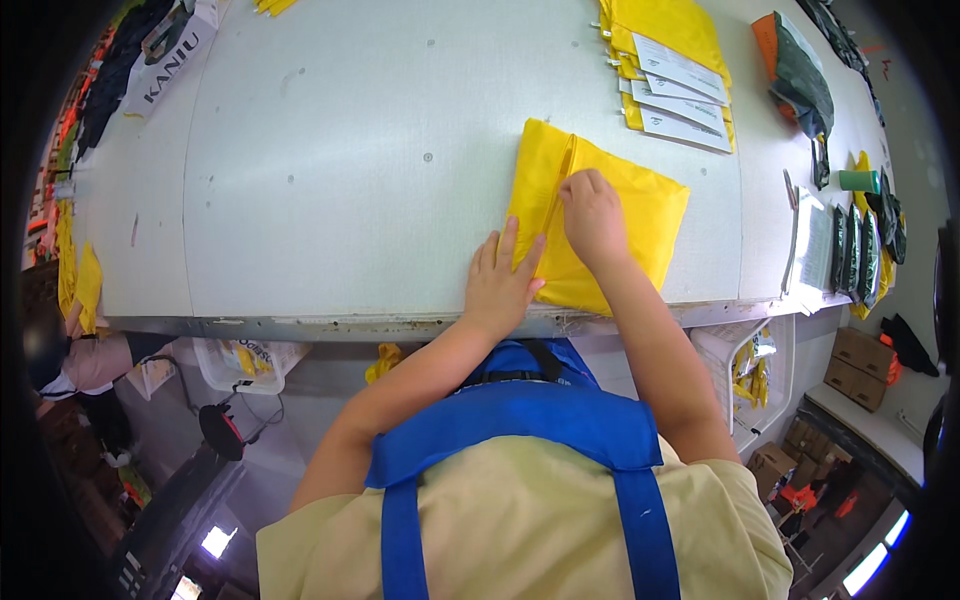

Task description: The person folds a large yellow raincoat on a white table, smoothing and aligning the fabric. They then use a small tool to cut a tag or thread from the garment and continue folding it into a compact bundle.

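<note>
A folded yellow garment (640, 205) lies on the table near its front edge, with a raised fold or seam running down its left part. My left hand (498, 285) rests flat with spread fingers over the garment's left edge, partly on the tabletop. Over the seam, my right hand (596, 215) is closed, thumb and fingers pinched at the fabric edge. Its fingertips are partly hidden.
Behind to the right, a stack of folded yellow garments (665, 20) carries several white printed sheets (680, 100). Further right lie a dark green and orange bag (800, 85), a green roll (859, 181) and dark packets (855, 245). White bins (715, 355) stand below the table edge. A co-worker's arm (100, 362) shows far left.
</note>
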The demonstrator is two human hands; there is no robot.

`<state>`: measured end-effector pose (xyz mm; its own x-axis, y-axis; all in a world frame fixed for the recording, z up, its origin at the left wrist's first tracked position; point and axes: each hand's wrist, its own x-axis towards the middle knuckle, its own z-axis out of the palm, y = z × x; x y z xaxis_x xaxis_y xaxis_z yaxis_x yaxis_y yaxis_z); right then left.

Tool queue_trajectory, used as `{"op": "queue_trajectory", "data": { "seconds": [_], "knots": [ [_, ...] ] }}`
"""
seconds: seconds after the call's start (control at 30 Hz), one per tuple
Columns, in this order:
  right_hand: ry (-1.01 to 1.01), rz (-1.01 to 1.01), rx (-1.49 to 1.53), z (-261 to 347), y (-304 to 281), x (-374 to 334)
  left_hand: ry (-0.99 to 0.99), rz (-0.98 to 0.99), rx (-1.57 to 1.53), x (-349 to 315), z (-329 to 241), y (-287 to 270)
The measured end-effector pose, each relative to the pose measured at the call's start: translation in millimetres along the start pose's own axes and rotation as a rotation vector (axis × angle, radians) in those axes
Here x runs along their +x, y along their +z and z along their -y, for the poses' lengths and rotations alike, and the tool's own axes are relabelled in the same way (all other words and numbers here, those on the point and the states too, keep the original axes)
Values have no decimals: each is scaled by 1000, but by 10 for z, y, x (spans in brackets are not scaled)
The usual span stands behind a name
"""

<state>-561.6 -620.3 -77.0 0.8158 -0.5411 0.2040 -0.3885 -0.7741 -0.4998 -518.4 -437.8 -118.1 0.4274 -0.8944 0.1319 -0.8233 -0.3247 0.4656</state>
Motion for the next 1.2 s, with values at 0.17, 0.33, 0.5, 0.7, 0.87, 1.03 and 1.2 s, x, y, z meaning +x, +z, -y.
{"op": "queue_trajectory", "data": {
  "seconds": [0.17, 0.33, 0.5, 0.7, 0.87, 1.03, 1.2],
  "knots": [
    [86, -67, -52, -151, 40, 408, -12, 20, -29, -15, 4, -40],
    [213, -99, 40, 45, -90, 143, -304, -101, -437, 69, 178, 13],
    [314, 40, 14, 534, -358, -709, -624, 689, -1751, 509, 74, -331],
    [734, -173, -86, 197, -1788, -1442, 167, 944, -1360, 683, -1031, -775],
    [893, -942, 534, -835, -3279, -2952, 125, 1084, -1113, 749, -1409, -768],
    [956, -1506, 763, -2738, -4342, -4757, -173, 939, -1104, 455, -1013, -530],
    [1623, -388, 889, -4144, -3329, -5172, -584, 562, -1299, -379, -658, -396]
  ]
}}
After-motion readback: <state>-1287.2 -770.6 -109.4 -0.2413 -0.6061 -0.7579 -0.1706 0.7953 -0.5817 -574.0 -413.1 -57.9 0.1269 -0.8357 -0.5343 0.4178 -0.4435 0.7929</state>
